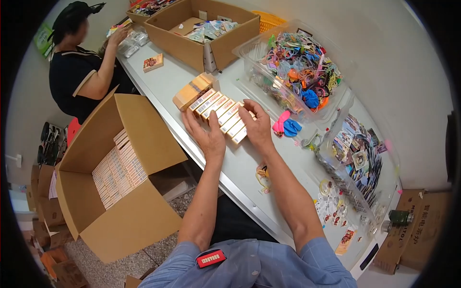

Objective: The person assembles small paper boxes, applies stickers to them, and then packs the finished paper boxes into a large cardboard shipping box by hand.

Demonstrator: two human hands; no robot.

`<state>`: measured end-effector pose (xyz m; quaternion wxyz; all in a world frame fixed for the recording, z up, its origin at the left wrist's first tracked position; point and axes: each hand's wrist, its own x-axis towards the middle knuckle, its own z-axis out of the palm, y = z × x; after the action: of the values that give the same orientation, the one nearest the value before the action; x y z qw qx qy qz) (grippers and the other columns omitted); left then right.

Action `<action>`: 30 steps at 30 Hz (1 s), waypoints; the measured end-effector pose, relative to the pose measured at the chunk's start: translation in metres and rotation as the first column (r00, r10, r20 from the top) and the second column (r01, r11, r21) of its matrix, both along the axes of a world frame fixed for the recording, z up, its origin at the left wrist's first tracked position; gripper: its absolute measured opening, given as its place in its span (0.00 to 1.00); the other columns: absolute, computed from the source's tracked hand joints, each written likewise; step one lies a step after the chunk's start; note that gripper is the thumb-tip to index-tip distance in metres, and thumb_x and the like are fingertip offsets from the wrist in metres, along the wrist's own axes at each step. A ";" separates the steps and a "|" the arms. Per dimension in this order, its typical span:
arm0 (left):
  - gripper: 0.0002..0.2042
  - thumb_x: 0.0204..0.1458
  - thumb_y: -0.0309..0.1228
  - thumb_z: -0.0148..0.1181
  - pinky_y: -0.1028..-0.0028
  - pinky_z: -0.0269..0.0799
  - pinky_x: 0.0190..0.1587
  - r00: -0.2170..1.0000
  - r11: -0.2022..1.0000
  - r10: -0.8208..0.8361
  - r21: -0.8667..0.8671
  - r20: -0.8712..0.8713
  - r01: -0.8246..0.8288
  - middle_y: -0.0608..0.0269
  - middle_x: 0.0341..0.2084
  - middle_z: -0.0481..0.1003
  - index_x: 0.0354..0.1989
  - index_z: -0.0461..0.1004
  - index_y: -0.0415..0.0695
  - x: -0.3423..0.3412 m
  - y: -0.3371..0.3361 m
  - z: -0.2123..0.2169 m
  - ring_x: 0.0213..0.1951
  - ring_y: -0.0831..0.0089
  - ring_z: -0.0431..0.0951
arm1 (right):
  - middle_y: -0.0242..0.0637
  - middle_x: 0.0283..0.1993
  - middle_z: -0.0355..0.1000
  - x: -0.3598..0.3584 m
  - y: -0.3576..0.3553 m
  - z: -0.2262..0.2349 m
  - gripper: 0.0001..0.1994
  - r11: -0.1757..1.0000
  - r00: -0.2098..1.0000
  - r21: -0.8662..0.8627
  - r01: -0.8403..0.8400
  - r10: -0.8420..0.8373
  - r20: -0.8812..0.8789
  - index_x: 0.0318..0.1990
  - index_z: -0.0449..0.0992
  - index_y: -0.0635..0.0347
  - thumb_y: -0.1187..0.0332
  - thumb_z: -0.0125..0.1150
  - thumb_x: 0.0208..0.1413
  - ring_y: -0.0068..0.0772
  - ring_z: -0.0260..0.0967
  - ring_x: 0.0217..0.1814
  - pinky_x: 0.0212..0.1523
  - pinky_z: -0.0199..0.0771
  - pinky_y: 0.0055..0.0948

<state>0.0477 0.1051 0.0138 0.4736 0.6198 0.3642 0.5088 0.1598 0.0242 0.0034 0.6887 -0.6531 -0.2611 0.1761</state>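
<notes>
A slanted row of small white-and-orange cartons (224, 112) stands on the white table, pressed side by side. My left hand (207, 137) rests along the row's near left side, thumb and fingers curved against the cartons. At the row's right end my right hand (258, 126) has its fingers bent over the last cartons, thumb on their face. Between them the two hands hold the row together. Touching the row's far left end is an orange-brown banded block of cartons (194, 91). Some undersides and fingertips are hidden.
Left of the table, an open cardboard box (86, 165) holds rows of similar cartons. A clear bin (249, 57) of colourful bands, a clear tray (331, 165) of picture cards and a brown carton (177, 36) stand on the table (240, 180). Another person (77, 72) works at the far left.
</notes>
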 end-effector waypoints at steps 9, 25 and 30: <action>0.24 0.53 0.32 0.68 0.55 0.61 0.64 0.881 0.941 0.170 0.339 -0.441 -0.012 0.46 0.59 0.67 0.57 0.71 0.35 -0.016 0.014 0.038 0.61 0.48 0.65 | 0.49 0.57 0.72 -0.014 -0.034 0.039 0.29 0.957 0.955 -0.147 0.250 -0.219 0.202 0.64 0.68 0.67 0.57 0.66 0.61 0.36 0.71 0.55 0.56 0.72 0.34; 0.25 0.48 0.46 0.70 0.58 0.75 0.51 0.503 0.936 -0.069 0.119 -0.862 0.331 0.42 0.48 0.77 0.44 0.81 0.34 -0.005 0.041 0.075 0.50 0.50 0.78 | 0.48 0.34 0.80 -0.034 -0.055 0.051 0.31 0.899 0.964 -0.436 0.030 -0.142 -0.225 0.44 0.76 0.79 0.48 0.64 0.56 0.33 0.79 0.31 0.35 0.76 0.32; 0.21 0.46 0.33 0.74 0.63 0.76 0.51 0.526 0.905 -0.370 -0.169 -0.766 0.391 0.46 0.51 0.79 0.49 0.80 0.39 -0.023 0.056 0.076 0.49 0.58 0.82 | 0.38 0.36 0.78 -0.031 -0.061 0.052 0.28 0.933 0.988 -0.353 -0.076 0.022 -0.153 0.54 0.77 0.71 0.52 0.65 0.59 0.26 0.74 0.32 0.33 0.74 0.29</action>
<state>0.0243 0.1611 0.0896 0.3585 0.8479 0.3830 0.0758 0.1284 -0.0367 0.0557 0.5711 -0.7459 -0.1897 0.2854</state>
